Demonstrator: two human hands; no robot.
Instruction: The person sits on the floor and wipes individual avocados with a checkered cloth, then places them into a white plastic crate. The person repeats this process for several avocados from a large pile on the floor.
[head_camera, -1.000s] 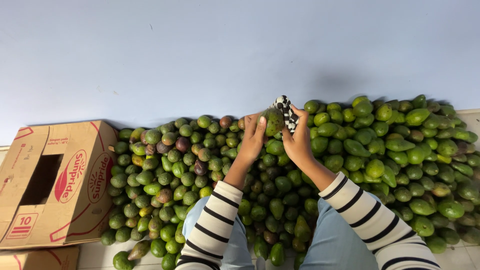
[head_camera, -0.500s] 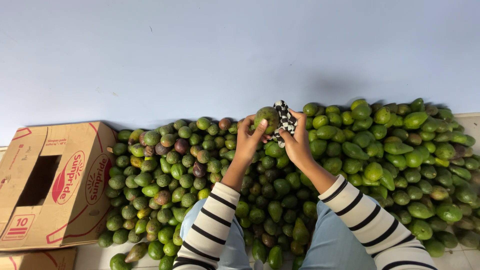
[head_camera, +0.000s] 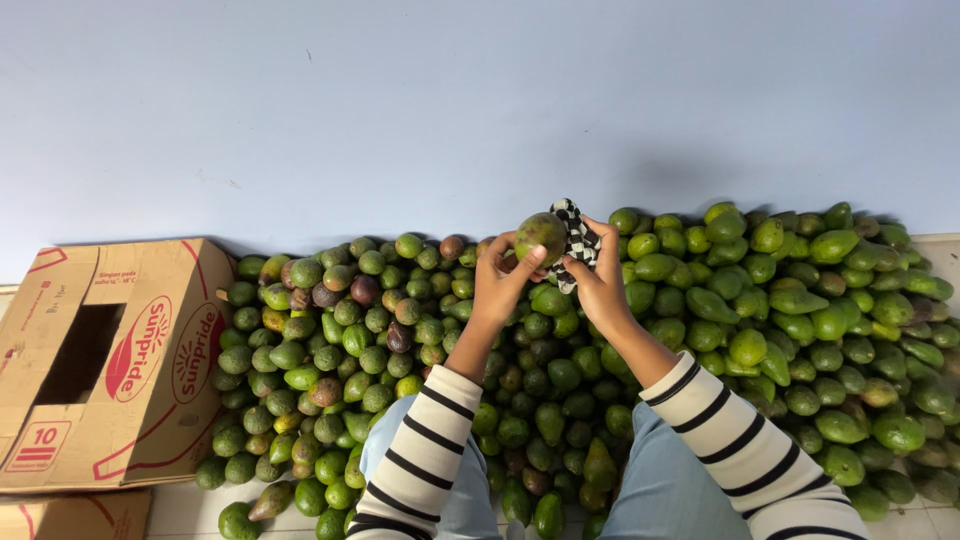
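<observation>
Avocado (head_camera: 540, 234) gripped by left hand (head_camera: 500, 280); right hand (head_camera: 598, 285) pinching checkered cloth (head_camera: 574, 240) against it; avocado pile (head_camera: 780, 320) below, cardboard box (head_camera: 120, 370) left.

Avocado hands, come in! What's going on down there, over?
Left hand grips one avocado, lifted above the avocado pile. Right hand presses a black-and-white checked cloth against it. Nothing between hands and fruit. Cardboard box sits left.

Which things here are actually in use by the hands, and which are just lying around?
In use:
- avocado, held up by the left hand
- checked cloth, pressed against it by the right hand

Lying about:
- heap of avocados on the floor
- cardboard box at the left, on its side
- second box below it, mostly out of view
</observation>
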